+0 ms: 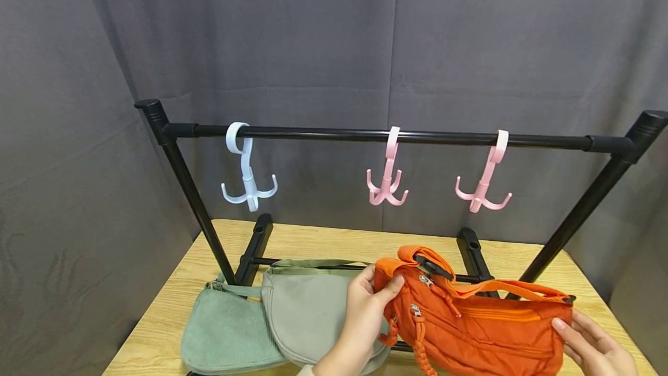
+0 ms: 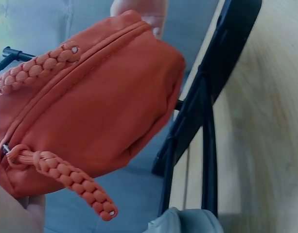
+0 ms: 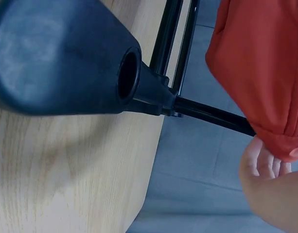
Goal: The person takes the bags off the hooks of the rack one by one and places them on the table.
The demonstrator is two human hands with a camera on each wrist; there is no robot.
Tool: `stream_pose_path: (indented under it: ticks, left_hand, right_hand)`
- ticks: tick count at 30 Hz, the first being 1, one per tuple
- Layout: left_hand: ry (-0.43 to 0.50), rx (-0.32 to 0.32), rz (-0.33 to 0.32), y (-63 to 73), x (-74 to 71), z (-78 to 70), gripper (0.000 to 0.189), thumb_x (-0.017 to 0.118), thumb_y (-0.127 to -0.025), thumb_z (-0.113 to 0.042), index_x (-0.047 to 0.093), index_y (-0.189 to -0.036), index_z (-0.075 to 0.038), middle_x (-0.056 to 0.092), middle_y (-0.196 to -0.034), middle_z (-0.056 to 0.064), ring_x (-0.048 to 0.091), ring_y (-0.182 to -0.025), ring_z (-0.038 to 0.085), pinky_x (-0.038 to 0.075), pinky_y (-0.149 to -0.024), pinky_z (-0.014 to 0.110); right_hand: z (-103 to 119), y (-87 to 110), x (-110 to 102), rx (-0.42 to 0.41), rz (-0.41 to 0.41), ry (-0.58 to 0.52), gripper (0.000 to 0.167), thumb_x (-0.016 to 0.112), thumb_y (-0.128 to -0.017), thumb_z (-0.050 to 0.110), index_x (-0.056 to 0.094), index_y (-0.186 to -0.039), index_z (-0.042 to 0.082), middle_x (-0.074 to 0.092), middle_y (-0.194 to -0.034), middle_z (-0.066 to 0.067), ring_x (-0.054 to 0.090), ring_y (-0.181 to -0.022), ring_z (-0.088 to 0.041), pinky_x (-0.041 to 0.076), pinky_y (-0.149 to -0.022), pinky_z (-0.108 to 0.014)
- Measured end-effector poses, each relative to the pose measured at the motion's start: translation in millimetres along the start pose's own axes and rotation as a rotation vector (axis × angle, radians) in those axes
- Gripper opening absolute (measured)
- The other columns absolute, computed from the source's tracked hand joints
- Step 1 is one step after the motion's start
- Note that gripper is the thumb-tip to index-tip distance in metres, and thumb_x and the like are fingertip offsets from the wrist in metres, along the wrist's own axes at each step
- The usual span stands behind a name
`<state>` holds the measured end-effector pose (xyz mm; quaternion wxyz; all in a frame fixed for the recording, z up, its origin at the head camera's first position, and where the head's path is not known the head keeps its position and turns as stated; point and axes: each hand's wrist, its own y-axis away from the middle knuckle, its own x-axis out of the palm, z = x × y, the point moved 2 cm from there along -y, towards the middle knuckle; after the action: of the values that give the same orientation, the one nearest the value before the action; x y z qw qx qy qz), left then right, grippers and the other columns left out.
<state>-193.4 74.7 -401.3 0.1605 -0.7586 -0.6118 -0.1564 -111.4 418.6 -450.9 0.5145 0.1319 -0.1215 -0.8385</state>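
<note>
An orange zippered waist bag point(image 1: 485, 335) with braided zipper pulls point(image 2: 73, 179) is held between both hands at the lower right of the head view. My left hand point(image 1: 365, 312) grips its left end, thumb on the front and fingers behind. My right hand point(image 1: 595, 341) pinches the opposite end; in the right wrist view its fingers point(image 3: 268, 162) lie behind the fabric. The orange strap with a black buckle point(image 1: 433, 267) runs along the bag's top. Beside the left hand, a grey-green bag point(image 1: 308, 312) overlaps a ribbed green bag point(image 1: 224, 329).
A black rack point(image 1: 323, 133) stands on the wooden table point(image 1: 156, 329). From its bar hang a light blue hook point(image 1: 247, 176) and two pink hooks, one near the middle point(image 1: 388, 176) and one further right point(image 1: 485, 179). Grey curtain point(image 1: 292, 33) closes off the back.
</note>
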Motion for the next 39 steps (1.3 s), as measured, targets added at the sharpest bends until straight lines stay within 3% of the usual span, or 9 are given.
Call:
stream_pose_path:
  ticks: [4, 8, 13, 17, 19, 22, 29, 36, 39]
  left_hand:
    - [0.021, -0.020, 0.018, 0.7, -2.9, 4.4, 0.029, 0.070, -0.092, -0.008, 0.060, -0.116, 0.004, 0.070, -0.104, 0.010, 0.068, -0.094, 0.018, 0.055, -0.082, 0.028]
    - [0.000, -0.041, 0.025, -1.0, -8.0, 9.7, 0.031, 0.068, -0.094, -0.009, 0.058, -0.120, 0.005, 0.069, -0.107, 0.011, 0.067, -0.096, 0.018, 0.054, -0.084, 0.028]
    - [-0.041, -0.051, 0.016, -4.6, -14.0, 14.3, 0.033, 0.066, -0.095, -0.012, 0.058, -0.122, 0.005, 0.070, -0.108, 0.011, 0.068, -0.097, 0.018, 0.054, -0.085, 0.028]
    - [-0.060, -0.067, -0.001, -6.8, -17.2, 16.1, 0.034, 0.066, -0.095, -0.013, 0.058, -0.122, 0.005, 0.071, -0.104, 0.010, 0.068, -0.092, 0.016, 0.054, -0.083, 0.027]
    - [-0.059, -0.078, -0.009, -7.7, -18.8, 17.4, 0.035, 0.066, -0.095, -0.014, 0.058, -0.123, 0.005, 0.071, -0.103, 0.009, 0.068, -0.091, 0.015, 0.054, -0.082, 0.027]
    - [-0.049, -0.085, -0.021, -8.4, -21.4, 19.4, 0.037, 0.065, -0.095, -0.014, 0.056, -0.124, 0.006, 0.071, -0.104, 0.009, 0.068, -0.090, 0.017, 0.056, -0.080, 0.029]
    - [-0.029, -0.099, -0.035, -6.7, -26.0, 23.0, 0.042, 0.060, -0.098, -0.014, 0.050, -0.130, 0.011, 0.071, -0.106, 0.015, 0.070, -0.089, 0.022, 0.058, -0.076, 0.033]
    - [-0.044, -0.130, -0.069, -6.5, -27.8, 26.4, 0.042, 0.057, -0.098, -0.014, 0.049, -0.130, 0.012, 0.071, -0.105, 0.013, 0.069, -0.089, 0.020, 0.057, -0.077, 0.033]
    - [-0.076, -0.142, -0.079, -7.2, -29.4, 27.0, 0.042, 0.057, -0.096, -0.013, 0.049, -0.128, 0.012, 0.070, -0.102, 0.011, 0.068, -0.086, 0.018, 0.057, -0.076, 0.032]
  right_hand:
    - [5.5, 0.5, 0.9, 0.050, -0.042, 0.087, 0.098, 0.063, -0.095, 0.046, -0.001, -0.157, 0.005, 0.007, -0.161, -0.018, 0.045, -0.071, 0.020, 0.049, -0.073, -0.012]
    - [8.2, 0.7, 3.2, 0.036, -0.073, 0.079, 0.096, 0.063, -0.095, 0.044, 0.002, -0.157, 0.003, 0.007, -0.160, -0.021, 0.046, -0.070, 0.020, 0.045, -0.060, -0.009]
    - [8.5, -0.7, 6.4, 0.027, -0.064, 0.078, 0.096, 0.066, -0.094, 0.042, 0.005, -0.157, 0.001, 0.032, -0.152, -0.018, 0.049, -0.071, 0.018, 0.048, -0.062, -0.010]
    - [7.9, -3.6, 7.7, 0.013, -0.034, 0.071, 0.095, 0.068, -0.093, 0.038, 0.008, -0.156, -0.001, 0.057, -0.122, 0.003, 0.053, -0.075, 0.016, 0.051, -0.066, -0.013]
    - [7.6, -5.1, 7.7, 0.008, -0.030, 0.078, 0.096, 0.069, -0.092, 0.039, 0.010, -0.157, 0.000, 0.059, -0.101, 0.015, 0.055, -0.075, 0.015, 0.052, -0.066, -0.014]
    - [7.9, -7.3, 9.1, 0.003, -0.048, 0.101, 0.094, 0.071, -0.091, 0.042, 0.018, -0.157, 0.002, 0.056, -0.090, 0.024, 0.056, -0.075, 0.013, 0.052, -0.067, -0.015]
    - [8.8, -10.7, 17.6, -0.048, -0.173, 0.271, 0.083, 0.068, -0.090, 0.050, 0.037, -0.149, 0.000, 0.066, -0.102, 0.000, 0.056, -0.068, 0.009, 0.057, -0.066, -0.025]
    - [7.7, -11.8, 21.0, -0.034, 0.000, 0.172, 0.069, 0.062, -0.096, 0.043, 0.037, -0.150, 0.008, 0.058, -0.092, 0.022, 0.058, -0.077, 0.006, 0.057, -0.072, -0.023]
    - [7.2, -13.5, 23.5, -0.017, 0.063, 0.195, 0.084, 0.061, -0.097, 0.045, 0.023, -0.155, -0.002, 0.064, -0.106, 0.006, 0.056, -0.077, 0.010, 0.056, -0.074, -0.023]
